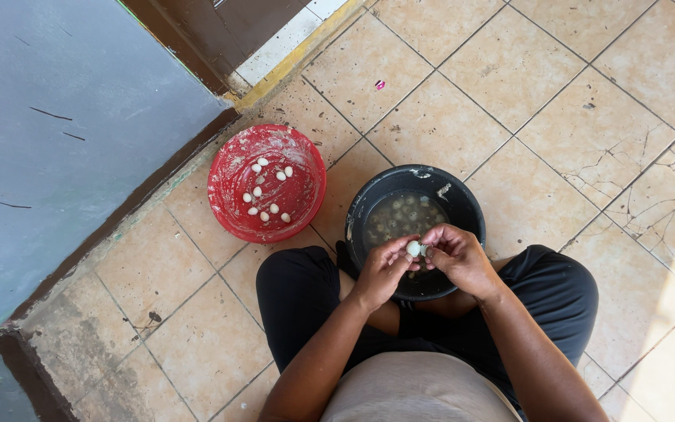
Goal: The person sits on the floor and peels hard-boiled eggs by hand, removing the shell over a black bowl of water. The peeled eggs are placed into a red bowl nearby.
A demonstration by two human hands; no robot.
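Sitting cross-legged on the beige tiled floor [447,117], the person works with both hands over a round black plastic basin [462,199] that rests between the knees. The left hand [384,273] and the right hand [458,256] meet above the near rim of the basin, fingertips pinched together around one small white egg-shaped piece [413,248], which looks like a little boiled egg being peeled. Both hands are closed narrowly on it, the left cradling it from below, the right working at its top with thumb and fingers.

Inside the black basin there is cloudy water [400,215] with many small speckled, pale-brown ovals under the surface; I cannot count them, but there are plenty, and they seem still to carry their shells.

To the left of the basin, just beside it and a little farther away, stands a round red plastic bowl [232,207], its inner wall streaked with whitish residue. On its bottom lie about ten small white peeled pieces [263,191], scattered loosely, not heaped.

Judging by the two vessels, the work looks to be in its early part: a handful is done and sits in the red bowl, one is in the fingers, and the larger share waits in the water.

Far left, a grey painted wall [64,141] with a dark brown base strip runs along the floor.
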